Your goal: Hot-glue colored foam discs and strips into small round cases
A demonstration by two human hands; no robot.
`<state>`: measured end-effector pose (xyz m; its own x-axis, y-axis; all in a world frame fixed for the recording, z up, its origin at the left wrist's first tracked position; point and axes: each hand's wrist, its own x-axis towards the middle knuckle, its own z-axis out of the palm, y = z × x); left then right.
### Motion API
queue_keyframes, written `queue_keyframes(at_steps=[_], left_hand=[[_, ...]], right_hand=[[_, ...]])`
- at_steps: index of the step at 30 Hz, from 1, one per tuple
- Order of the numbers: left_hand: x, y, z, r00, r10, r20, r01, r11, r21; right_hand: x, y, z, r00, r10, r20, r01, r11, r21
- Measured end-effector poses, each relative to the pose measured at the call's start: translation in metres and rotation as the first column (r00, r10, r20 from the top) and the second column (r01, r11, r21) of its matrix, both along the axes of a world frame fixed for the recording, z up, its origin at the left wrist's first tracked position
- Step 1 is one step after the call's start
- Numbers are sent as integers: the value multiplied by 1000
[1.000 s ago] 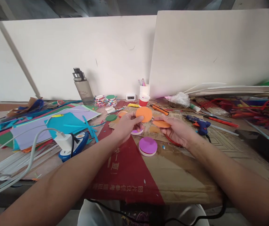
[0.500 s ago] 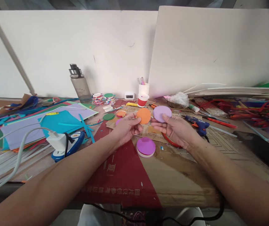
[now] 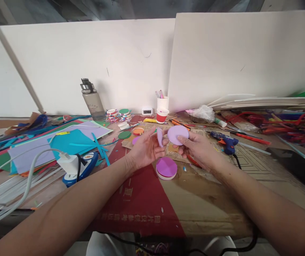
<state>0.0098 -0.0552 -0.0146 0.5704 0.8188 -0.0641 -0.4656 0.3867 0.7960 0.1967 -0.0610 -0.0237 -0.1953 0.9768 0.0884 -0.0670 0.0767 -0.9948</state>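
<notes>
In my left hand point(image 3: 146, 149) a thin lavender disc point(image 3: 159, 137) is pinched, tilted so it shows almost edge-on. My right hand point(image 3: 199, 147) grips another lavender disc point(image 3: 177, 134), its flat face toward me and the thumb across it. The two discs are side by side with their edges close; whether they touch I cannot tell. Below them, a purple-topped stack of round discs point(image 3: 166, 167) lies on the cardboard point(image 3: 205, 202). Beyond my left hand are a green disc point(image 3: 124, 135) and an orange-topped round piece point(image 3: 138, 131).
At left lie coloured sheets point(image 3: 32, 153), a blue power strip point(image 3: 88, 163) and white cables. A bottle point(image 3: 93, 103), small clock point(image 3: 147, 111) and paper cups point(image 3: 162, 115) stand at the back. On the right are a blue glue gun point(image 3: 227, 144) and a black phone-like slab point(image 3: 299, 169).
The disc in my left hand showed a flat orange face before; now a lavender side shows, nearly edge-on. My right hand's lavender disc has moved slightly left and down.
</notes>
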Motion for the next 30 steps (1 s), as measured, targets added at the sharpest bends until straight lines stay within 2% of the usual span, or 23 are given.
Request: queue_keyframes(at_steps=[3,8,12,15,17,18,20,21,23,26,28,30], left_hand=[[-2,-1,0,998,-38,43,38,999,6],[-2,-1,-2,997,-61,38,61,998,18],[0,3,-7,1000,-9,-21,10,999,38],[4,5,-10,993,55,-101,-51,998,46],[6,5,-11,989,70,-130,-63,996,56],[7,4,-11,989,61,-135,-53,997,65],[8,3,-12,991,26,-130,-14,995,95],[8,3,-12,992,9,-126,6,993,116],[9,3,-13,993,-23,-119,41,987,154],[8,4,-14,995,-19,-99,36,984,173],[7,6,-15,997,-6,-77,19,985,169],[7,6,-14,998,-16,-66,27,986,167]], right_hand=[[0,-1,0,999,13,48,-14,1000,13],[-1,-2,1,999,43,27,-43,999,8],[0,-1,-3,998,42,-46,-41,999,18],[2,-1,-5,999,-53,3,53,993,101],[2,-3,-5,974,-155,165,104,954,283],[2,-4,-5,945,-208,251,92,910,405],[0,-8,-5,874,-288,392,-13,792,611],[-1,-10,-4,837,-309,452,-86,741,666],[-4,-13,-4,750,-337,570,-216,689,692],[-4,-16,-3,630,-357,689,-335,676,657],[-2,-15,-3,631,-322,706,-372,673,639],[0,-12,-4,676,-259,690,-390,669,633]])
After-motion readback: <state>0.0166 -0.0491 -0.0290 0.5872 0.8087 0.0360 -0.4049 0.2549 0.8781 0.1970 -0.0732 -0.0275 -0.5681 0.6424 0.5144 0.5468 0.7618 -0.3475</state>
